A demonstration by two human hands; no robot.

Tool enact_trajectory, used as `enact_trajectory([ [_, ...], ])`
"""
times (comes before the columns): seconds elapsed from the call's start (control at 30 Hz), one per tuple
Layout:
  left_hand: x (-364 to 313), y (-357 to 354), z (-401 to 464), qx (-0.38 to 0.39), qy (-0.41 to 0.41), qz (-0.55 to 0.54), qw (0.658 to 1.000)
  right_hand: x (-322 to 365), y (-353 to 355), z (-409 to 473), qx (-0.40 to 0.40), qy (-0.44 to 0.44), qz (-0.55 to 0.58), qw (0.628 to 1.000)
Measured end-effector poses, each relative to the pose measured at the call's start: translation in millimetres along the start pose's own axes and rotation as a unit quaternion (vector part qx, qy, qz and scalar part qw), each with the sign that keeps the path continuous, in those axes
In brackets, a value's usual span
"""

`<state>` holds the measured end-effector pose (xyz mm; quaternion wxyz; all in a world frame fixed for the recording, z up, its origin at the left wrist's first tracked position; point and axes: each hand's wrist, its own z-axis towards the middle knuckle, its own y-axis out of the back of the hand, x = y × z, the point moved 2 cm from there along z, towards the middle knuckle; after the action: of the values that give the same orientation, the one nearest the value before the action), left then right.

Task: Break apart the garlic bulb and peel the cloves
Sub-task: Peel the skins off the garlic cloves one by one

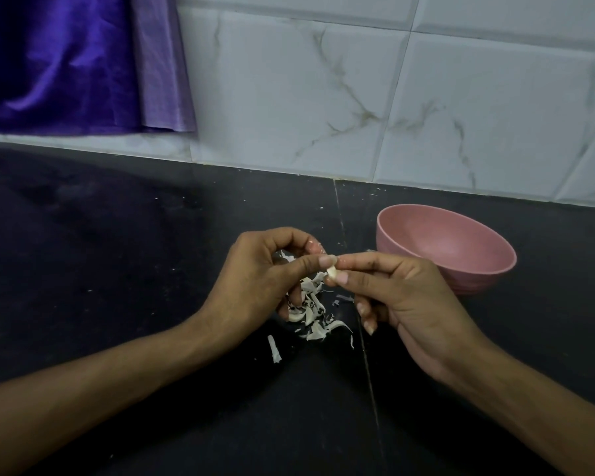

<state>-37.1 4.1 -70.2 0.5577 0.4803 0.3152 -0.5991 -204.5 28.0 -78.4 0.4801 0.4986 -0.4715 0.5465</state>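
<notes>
Both hands, left [255, 269] and right [389, 290], pinch one clove [331, 271]; skins [313, 314] litter the bench [117, 269], bowl [495, 269] looks empty, so peeling seems midway

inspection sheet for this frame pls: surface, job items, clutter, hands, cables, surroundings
Surface: black countertop with a thin seam running front to back.
Job's things: one garlic clove held above the counter between both hands; more garlic pieces seem cupped in the left hand, partly hidden. Pink bowl to the right; the visible part of its inside looks empty.
Clutter: pile of garlic skins under the hands, one stray strip nearer the camera, small flecks toward the wall.
Grippers: left hand and right hand both pinch the clove at the fingertips.
Cables: nothing seen.
Surroundings: white marbled wall tiles; purple cloth hanging at upper left.
</notes>
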Motion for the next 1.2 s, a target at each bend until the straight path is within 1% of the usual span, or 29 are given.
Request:
enact_trajectory([
  [0.17,4.0,0.3,-0.1,0.011,-0.011,0.038,0.999,-0.2,-0.5,1.1,-0.006,-0.001,-0.003,1.000],
  [0.37,4.6,-2.7,-1.4,0.023,-0.048,0.084,0.995,0.8,-1.2,-0.8,-0.009,-0.005,-0.003,1.000],
  [0.8,4.2,-4.7,-5.0,0.057,-0.068,0.127,0.988,4.9,-2.8,-3.6,0.002,-0.009,-0.015,1.000],
  [0.9,2.5,-6.1,-5.8,0.056,-0.097,0.158,0.981,5.6,-2.6,-3.8,0.002,-0.022,0.000,1.000],
  [1.0,1.3,-5.3,-6.1,0.049,-0.109,0.151,0.981,6.5,-2.4,-3.4,0.008,-0.036,0.013,0.999],
  [1.2,3.7,-5.3,-6.1,0.031,-0.160,0.172,0.972,7.1,-4.7,-0.6,0.014,-0.039,0.035,0.999],
])
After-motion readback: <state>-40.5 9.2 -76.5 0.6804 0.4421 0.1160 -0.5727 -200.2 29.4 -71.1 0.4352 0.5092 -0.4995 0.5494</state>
